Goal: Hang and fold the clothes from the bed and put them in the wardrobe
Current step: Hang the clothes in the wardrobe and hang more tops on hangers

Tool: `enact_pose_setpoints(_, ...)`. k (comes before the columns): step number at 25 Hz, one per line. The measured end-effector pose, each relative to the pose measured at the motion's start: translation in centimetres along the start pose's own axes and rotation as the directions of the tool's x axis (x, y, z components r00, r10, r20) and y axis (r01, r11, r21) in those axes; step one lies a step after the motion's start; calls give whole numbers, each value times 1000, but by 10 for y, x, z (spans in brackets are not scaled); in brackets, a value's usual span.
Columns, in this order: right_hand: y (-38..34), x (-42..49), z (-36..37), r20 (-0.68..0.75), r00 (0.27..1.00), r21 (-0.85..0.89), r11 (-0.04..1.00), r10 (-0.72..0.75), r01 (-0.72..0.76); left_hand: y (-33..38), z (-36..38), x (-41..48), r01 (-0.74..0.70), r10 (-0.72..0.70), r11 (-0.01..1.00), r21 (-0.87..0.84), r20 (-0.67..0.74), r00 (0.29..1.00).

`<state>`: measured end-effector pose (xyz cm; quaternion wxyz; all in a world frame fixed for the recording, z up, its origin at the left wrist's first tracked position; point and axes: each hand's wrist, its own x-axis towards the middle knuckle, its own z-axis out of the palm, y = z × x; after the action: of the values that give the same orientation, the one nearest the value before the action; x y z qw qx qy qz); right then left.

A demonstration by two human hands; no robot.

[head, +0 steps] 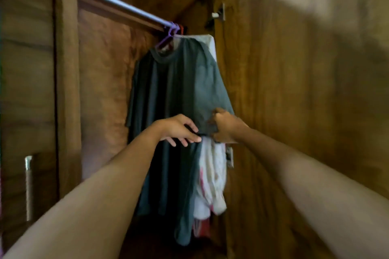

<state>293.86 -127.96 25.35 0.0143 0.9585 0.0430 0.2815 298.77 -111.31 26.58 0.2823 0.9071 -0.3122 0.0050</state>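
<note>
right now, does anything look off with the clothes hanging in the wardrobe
The dark t-shirt hangs unevenly on the purple hanger, and its side edge is bunched up where the right hand grips it. Behind it, a white garment hangs crumpled rather than flat.

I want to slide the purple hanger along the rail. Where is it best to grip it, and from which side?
Grip the purple hanger at its neck just under the hook, reaching from the left: the dark T-shirt covers its arms, and the wardrobe wall crowds the right.

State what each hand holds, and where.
The right hand grips the dark grey T-shirt by bunched fabric at its sleeve hem; the left hand, fingers spread, holds nothing.
</note>
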Motion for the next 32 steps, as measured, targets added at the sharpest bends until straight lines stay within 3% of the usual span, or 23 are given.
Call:
enact_pose_setpoints(4,30,-130,2,275,939,90,967,206,-238,37,103,-35,-71,76,997,-32,206,975)
enact_pose_setpoints(7,71,-216,-12,443,817,44,902,368,-430,83,174,-52,-126,153,987,-97,363,919)
enact_pose_setpoints(9,109,-306,-36,487,708,45,795,512,-605,147,238,-77,-228,258,966,-120,498,828)
enact_pose_setpoints(11,124,-340,-43,567,620,52,727,543,-685,167,267,-84,-242,296,955,-171,515,804)
enact_pose_setpoints(13,144,-412,-71,614,502,29,619,609,-785,218,317,-103,-299,374,928,-225,573,729)
enact_pose_setpoints(18,193,-629,-162,535,236,-30,297,811,-954,378,439,-199,-477,564,807,-348,691,452)
enact_pose_setpoints(24,202,-845,-287,377,-27,0,-29,926,-1000,571,546,-337,-571,703,633,-524,698,138)
enact_pose_setpoints(28,185,-979,-358,236,-207,49,-224,949,-973,683,600,-449,-608,720,497,-619,685,-108)
enact_pose_setpoints(32,164,-1087,-400,170,-369,56,-382,914,-922,760,650,-543,-643,639,395,-656,699,-321)
